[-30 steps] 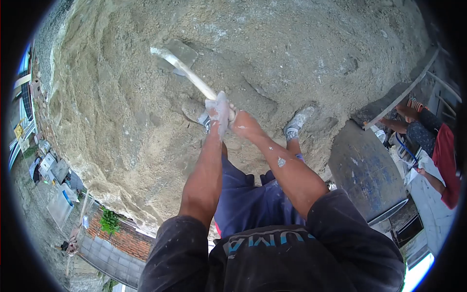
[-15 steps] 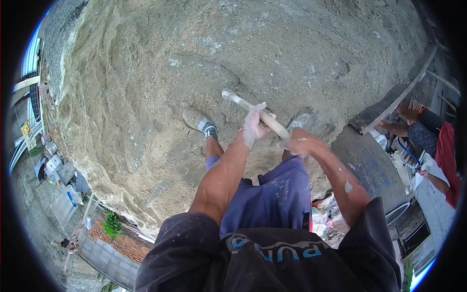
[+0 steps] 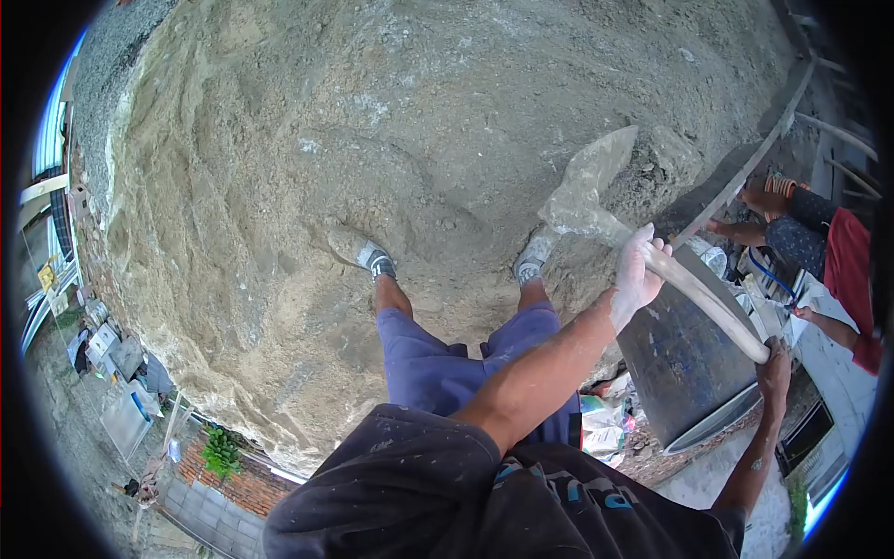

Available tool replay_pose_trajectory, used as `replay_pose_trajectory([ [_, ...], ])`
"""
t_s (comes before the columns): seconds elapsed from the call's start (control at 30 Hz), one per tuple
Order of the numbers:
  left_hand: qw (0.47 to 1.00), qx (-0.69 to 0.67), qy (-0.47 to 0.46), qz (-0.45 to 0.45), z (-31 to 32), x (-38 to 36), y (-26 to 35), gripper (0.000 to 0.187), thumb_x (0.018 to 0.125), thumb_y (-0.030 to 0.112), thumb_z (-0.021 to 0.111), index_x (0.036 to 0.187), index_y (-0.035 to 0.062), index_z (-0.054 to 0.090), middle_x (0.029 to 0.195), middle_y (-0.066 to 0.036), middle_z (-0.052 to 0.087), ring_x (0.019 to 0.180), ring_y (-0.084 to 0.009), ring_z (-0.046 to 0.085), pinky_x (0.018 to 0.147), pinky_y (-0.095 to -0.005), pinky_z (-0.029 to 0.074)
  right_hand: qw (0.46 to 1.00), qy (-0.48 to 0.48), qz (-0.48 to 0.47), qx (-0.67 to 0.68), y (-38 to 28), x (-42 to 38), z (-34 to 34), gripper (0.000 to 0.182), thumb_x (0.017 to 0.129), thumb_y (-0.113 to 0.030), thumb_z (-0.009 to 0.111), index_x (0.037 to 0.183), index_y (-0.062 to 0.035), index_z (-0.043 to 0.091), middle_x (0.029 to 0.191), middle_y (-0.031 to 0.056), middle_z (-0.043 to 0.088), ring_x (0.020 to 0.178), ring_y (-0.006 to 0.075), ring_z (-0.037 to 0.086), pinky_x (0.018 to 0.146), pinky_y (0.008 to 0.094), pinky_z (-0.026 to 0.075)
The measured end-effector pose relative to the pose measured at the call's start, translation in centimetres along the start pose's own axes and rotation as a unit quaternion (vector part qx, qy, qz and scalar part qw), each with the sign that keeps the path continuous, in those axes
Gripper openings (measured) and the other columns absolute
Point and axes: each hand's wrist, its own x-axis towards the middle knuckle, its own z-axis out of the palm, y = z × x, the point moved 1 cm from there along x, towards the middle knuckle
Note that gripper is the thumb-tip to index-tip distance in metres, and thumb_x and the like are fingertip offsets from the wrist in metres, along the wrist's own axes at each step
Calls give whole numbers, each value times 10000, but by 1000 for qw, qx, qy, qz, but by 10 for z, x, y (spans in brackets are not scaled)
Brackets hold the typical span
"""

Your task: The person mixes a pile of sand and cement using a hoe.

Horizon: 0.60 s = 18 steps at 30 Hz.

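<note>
A hoe (image 3: 596,182) with a dusty metal blade and a pale wooden handle slants across my right side. Near the blade, my left hand (image 3: 638,275) is closed around the handle, its fingers coated in grey dust. My right hand (image 3: 773,370) grips the handle's far end, low at the right. The blade lies over the heap of grey-brown sandy material (image 3: 447,112), beside a crumbly clump (image 3: 666,168). My feet stand apart on this heap, the right shoe (image 3: 534,256) just below the blade.
A person in a red top (image 3: 846,265) is at the right, beyond a long board (image 3: 745,172) edging the heap. A dark flat panel (image 3: 684,354) lies close to my right side. Brickwork (image 3: 228,489) and a green plant (image 3: 221,451) are at the lower left.
The hoe and both hands have swung to my right. My right hand has moved far out and down with the handle end, and the blade has come into clear view.
</note>
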Motion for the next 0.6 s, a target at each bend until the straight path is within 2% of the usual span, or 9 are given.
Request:
replay_pose_trajectory([
  [0.07, 999, 8, 17, 44, -8, -28, 43, 250, 790, 214, 716, 866, 133, 491, 768, -25, 523, 728, -188, 528, 762, -334, 480, 995, -82, 27, 42, -53, 21, 18, 257, 741, -49, 610, 994, -41, 567, 983, 196, 591, 946, 411, 560, 836, 474, 450],
  [0.1, 996, 22, 30, 81, -13, -44, 73, 225, 790, 202, 708, 837, 138, 498, 716, -20, 521, 683, -190, 524, 716, -332, 479, 994, -100, 10, 45, -74, 32, 60, 349, 709, -103, 699, 1044, -71, 607, 975, 188, 617, 922, 373, 602, 804, 467, 478],
  [0.17, 979, 52, 70, 186, -28, -69, 159, 207, 778, 179, 702, 813, 160, 498, 657, -14, 509, 602, -191, 506, 607, -346, 469, 978, -167, -49, 113, -167, 44, 117, 401, 706, -194, 734, 1076, -100, 608, 1010, 196, 631, 967, 371, 611, 818, 442, 495],
  [0.2, 968, 70, 110, 214, -31, -93, 208, 219, 766, 164, 703, 810, 166, 489, 659, -7, 498, 592, -188, 497, 599, -340, 469, 942, -262, -60, 200, -247, 50, 87, 422, 714, -207, 732, 1100, -95, 604, 1017, 208, 642, 968, 370, 622, 827, 431, 503],
  [0.27, 914, 106, 183, 346, -40, -149, 307, 182, 818, 189, 657, 811, 158, 477, 627, 2, 464, 563, -160, 474, 543, -297, 440, 906, -282, -207, 239, -361, 51, 133, 468, 747, -273, 717, 1165, -108, 587, 987, 211, 665, 930, 381, 636, 835, 433, 508],
  [0.33, 911, 79, 138, 380, -44, -225, 397, 203, 864, 214, 637, 783, 153, 461, 630, 26, 449, 555, -129, 460, 535, -281, 434, 861, -292, -312, 277, -479, 44, 62, 504, 778, -361, 656, 1205, -101, 586, 957, 188, 677, 948, 379, 640, 846, 456, 500],
  [0.4, 852, 141, 104, 493, -45, -297, 464, 232, 895, 257, 625, 790, 136, 457, 634, 33, 450, 563, -117, 475, 533, -272, 431, 820, -327, -375, 283, -571, 38, 41, 497, 782, -308, 660, 1202, -56, 572, 941, 201, 677, 911, 370, 653, 816, 464, 503],
  [0.53, 752, 202, 223, 586, -46, -313, 453, 261, 928, 307, 598, 808, 123, 457, 641, 30, 460, 546, -104, 473, 506, -286, 445, 824, -246, -399, 319, -698, 39, -32, 255, 810, -137, 573, 1049, -51, 588, 975, 199, 674, 958, 357, 651, 833, 450, 504],
  [0.6, 774, 184, 229, 561, -66, -288, 448, 246, 940, 306, 578, 828, 124, 455, 650, 20, 463, 514, -106, 460, 453, -287, 446, 831, -235, -394, 316, -724, 51, -31, 287, 812, -170, 581, 1060, -25, 585, 976, 207, 671, 946, 367, 651, 818, 457, 507],
])
